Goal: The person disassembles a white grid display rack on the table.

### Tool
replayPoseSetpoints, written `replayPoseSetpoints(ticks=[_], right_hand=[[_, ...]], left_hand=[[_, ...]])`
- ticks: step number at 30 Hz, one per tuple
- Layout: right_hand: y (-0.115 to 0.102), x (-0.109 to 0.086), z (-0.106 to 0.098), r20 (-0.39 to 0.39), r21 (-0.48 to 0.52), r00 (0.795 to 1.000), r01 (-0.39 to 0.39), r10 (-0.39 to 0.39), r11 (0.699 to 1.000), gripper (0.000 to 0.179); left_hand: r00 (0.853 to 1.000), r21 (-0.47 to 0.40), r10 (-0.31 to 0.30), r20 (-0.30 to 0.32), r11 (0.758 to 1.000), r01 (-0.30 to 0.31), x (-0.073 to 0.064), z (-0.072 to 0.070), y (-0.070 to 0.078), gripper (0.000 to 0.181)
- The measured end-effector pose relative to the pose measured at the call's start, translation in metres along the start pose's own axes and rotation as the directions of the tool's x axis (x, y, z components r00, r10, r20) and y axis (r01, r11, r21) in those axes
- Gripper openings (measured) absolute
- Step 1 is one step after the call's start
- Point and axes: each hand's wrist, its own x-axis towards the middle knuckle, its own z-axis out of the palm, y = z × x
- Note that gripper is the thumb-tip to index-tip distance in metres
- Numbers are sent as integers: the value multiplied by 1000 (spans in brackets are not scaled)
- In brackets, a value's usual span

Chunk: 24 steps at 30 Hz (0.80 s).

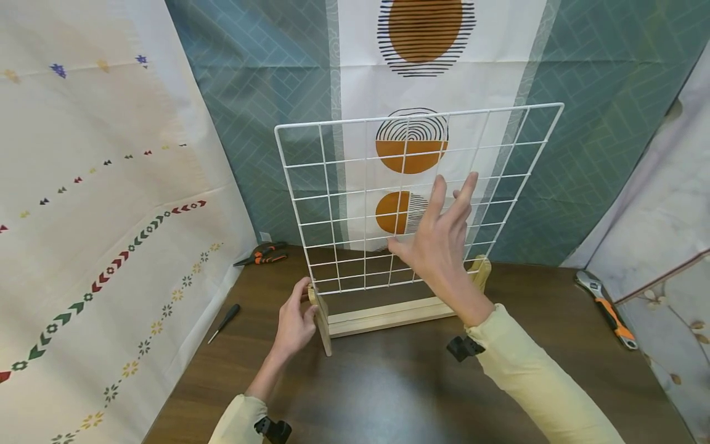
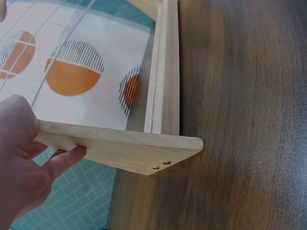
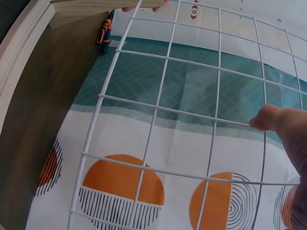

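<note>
A white wire grid panel [image 1: 421, 115] leans upright at a wooden stand, its lower left corner at the top of the left side board [image 1: 322, 324]. My left hand [image 1: 294, 324] grips that board near its upper end, thumb on the outer face in the left wrist view. Two metal fasteners show low on the board [image 2: 120, 146] there. My right hand [image 1: 440, 246] is in front of the grid with fingers spread and fairly straight. In the right wrist view its thumb [image 3: 268, 117] touches a wire crossing. A wooden rail [image 1: 388, 317] joins the side boards.
Orange-and-black pliers [image 1: 265, 253] and a screwdriver [image 1: 224, 322] lie on the brown table [image 1: 377, 388] at the left. An adjustable wrench [image 1: 607, 308] lies near the right edge. Patterned cloths [image 1: 266, 92] hang behind and at both sides.
</note>
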Motion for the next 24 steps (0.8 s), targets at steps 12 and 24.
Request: replayPoseSetpoints(ticks=[12, 24], right_hand=[[-2, 15, -10, 33, -29, 999, -20, 21, 999, 128], [-15, 34, -26, 98, -19, 994, -56, 58, 998, 130]], left_hand=[[1000, 7, 7, -10, 1000, -7, -1, 2, -1, 62], [1000, 4, 15, -12, 1000, -15, 0, 1, -2, 67]])
